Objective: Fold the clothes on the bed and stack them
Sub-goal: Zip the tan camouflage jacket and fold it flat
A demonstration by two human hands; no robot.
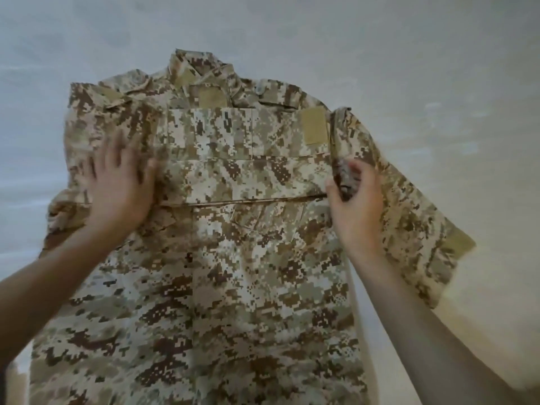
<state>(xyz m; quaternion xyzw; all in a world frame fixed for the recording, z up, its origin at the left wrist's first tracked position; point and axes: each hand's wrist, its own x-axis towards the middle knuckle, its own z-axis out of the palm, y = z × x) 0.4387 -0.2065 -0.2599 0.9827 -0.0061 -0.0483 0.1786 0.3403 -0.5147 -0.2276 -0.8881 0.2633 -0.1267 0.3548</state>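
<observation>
1. The camo jacket (233,258) is spread flat on the bed (438,68), collar at the far end.
2. Your left hand (122,185) lies flat on its left chest, fingers straight.
3. Your right hand (355,200) pinches a fold by the right sleeve (409,214).

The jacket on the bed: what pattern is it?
The jacket has pixelated desert camouflage in tan, brown and cream; the head view shows it.
</observation>
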